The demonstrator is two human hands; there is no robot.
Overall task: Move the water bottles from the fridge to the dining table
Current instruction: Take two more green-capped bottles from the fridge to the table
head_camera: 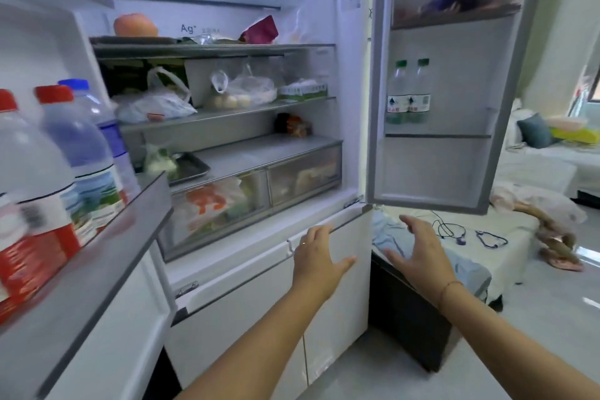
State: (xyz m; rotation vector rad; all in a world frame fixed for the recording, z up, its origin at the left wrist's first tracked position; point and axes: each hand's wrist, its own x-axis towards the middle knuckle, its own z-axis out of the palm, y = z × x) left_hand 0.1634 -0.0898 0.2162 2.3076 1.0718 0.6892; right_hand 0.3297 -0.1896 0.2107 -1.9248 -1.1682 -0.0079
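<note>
Both upper fridge doors stand open. Two small green-capped water bottles (408,92) stand side by side in the right door's middle shelf (438,136). Big red-capped bottles (35,178) and a blue-capped bottle (107,127) fill the left door's shelf. My left hand (319,253) and my right hand (418,253) hover open, fingers spread, in front of the fridge's lower drawers (246,276), below the right door and holding nothing.
Inside the fridge, shelves carry bags of food, an orange fruit (135,24) and crisper drawers (259,191). To the right stand a table with a white cloth (506,230) bearing cables and folded fabric, and a sofa (552,153) behind it. The floor is pale tile.
</note>
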